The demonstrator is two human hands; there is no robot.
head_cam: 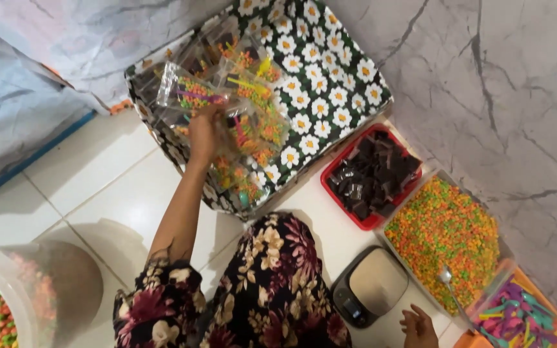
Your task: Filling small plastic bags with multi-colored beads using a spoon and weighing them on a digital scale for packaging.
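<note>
L hand (204, 132) is stretched out over the daisy-print box (336, 96), fingers clamped on a clear packet (188, 93) of coloured bits, held above the other filled packets (253, 135) in the box. R hand (418, 327) rests on the floor, fingers loosely apart, just beside the small scale (370, 285). Near it: red tray (372, 173) w/ dark pieces, tub of orange-green bits (443, 229) w/ a spoon (449, 283).
</note>
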